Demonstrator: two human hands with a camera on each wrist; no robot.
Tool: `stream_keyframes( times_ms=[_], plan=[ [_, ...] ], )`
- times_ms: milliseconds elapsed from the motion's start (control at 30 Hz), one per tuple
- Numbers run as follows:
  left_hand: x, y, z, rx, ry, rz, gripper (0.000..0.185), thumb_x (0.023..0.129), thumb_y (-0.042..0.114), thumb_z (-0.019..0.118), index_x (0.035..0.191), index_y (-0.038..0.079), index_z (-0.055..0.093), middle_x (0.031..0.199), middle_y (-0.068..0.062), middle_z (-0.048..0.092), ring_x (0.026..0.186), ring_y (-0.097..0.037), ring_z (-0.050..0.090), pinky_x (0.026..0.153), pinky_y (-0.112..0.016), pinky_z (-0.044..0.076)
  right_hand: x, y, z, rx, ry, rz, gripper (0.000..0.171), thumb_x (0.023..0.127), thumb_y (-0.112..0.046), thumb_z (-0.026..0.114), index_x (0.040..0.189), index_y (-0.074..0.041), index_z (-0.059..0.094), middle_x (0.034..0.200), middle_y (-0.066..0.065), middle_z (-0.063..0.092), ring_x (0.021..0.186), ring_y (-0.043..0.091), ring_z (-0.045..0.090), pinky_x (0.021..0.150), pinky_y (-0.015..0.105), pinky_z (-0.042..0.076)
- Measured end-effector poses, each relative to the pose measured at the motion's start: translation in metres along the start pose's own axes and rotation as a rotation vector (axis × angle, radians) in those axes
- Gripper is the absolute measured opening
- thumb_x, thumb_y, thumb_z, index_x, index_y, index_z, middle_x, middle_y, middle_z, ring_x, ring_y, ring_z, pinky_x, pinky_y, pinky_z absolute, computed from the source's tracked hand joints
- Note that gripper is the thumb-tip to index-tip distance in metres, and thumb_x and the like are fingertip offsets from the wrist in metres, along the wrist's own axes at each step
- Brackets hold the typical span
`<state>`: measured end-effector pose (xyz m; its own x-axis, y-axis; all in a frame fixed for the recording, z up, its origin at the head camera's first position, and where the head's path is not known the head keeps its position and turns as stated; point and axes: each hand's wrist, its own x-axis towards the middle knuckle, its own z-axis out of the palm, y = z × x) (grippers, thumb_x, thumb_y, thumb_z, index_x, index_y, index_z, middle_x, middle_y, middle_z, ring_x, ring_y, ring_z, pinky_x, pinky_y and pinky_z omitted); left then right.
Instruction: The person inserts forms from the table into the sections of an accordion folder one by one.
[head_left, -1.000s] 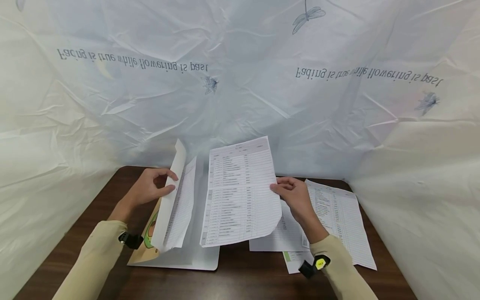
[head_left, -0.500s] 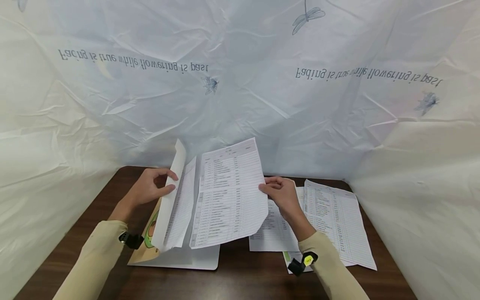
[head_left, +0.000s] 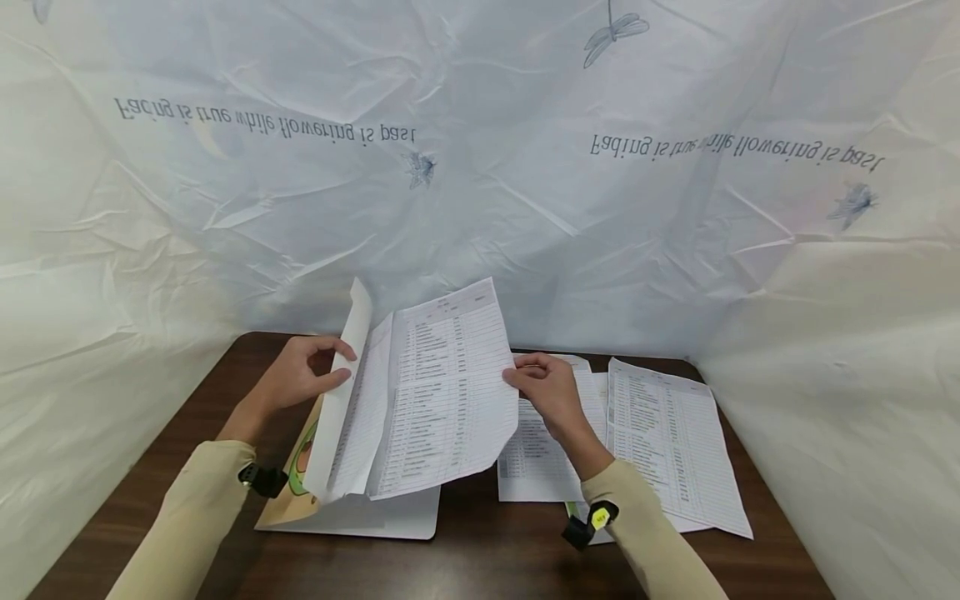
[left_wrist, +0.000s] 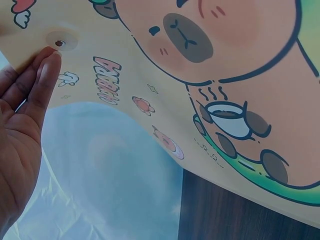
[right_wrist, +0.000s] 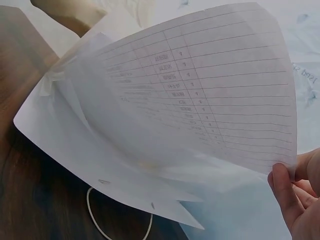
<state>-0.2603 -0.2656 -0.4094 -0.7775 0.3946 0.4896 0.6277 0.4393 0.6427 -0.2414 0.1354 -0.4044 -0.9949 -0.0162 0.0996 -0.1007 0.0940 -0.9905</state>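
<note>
Right hand [head_left: 551, 390] pinches the right edge of a printed sheet [head_left: 442, 392], thumb on top, sheet lifted and slanting down into the open folder [head_left: 390, 517]. Left hand [head_left: 296, 375] grips the folder's raised flap [head_left: 341, 392], holding it upright; a cartoon animal is printed on its outer face. Folder lies on the dark table [head_left: 480, 567]. More printed sheets [head_left: 675, 433] lie flat just right of the right hand.

Head view looks down over the table [head_left: 487, 558]; both wrist views sit close, sharing the folder [head_left: 360, 517].
</note>
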Motion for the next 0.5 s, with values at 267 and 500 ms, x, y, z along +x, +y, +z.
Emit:
stream_keyframes(
  times_ms=[267, 500],
  plan=[
    [0.000, 0.000, 0.000, 0.001, 0.004, 0.007, 0.019, 0.086, 0.000, 0.075, 0.102, 0.007, 0.071, 0.092, -0.007, 0.067, 0.070, -0.009, 0.062, 0.064, -0.022, 0.053, 0.002, 0.005, 0.013, -0.044, 0.000, -0.016, 0.026, 0.087, -0.003, 0.078, 0.110, 0.006, 0.070, 0.092, 0.015, 0.076, 0.079, 0.014, 0.071, 0.073, 0.032, 0.059],
    [-0.001, 0.000, -0.001, -0.006, 0.006, -0.001, 0.018, 0.086, 0.000, 0.075, 0.103, 0.006, 0.071, 0.090, -0.008, 0.067, 0.069, -0.009, 0.062, 0.062, -0.023, 0.053, -0.004, 0.000, 0.024, -0.012, -0.017, -0.031, 0.024, 0.088, -0.004, 0.077, 0.109, 0.005, 0.071, 0.093, 0.014, 0.076, 0.081, 0.014, 0.071, 0.074, 0.032, 0.059]
  ],
)
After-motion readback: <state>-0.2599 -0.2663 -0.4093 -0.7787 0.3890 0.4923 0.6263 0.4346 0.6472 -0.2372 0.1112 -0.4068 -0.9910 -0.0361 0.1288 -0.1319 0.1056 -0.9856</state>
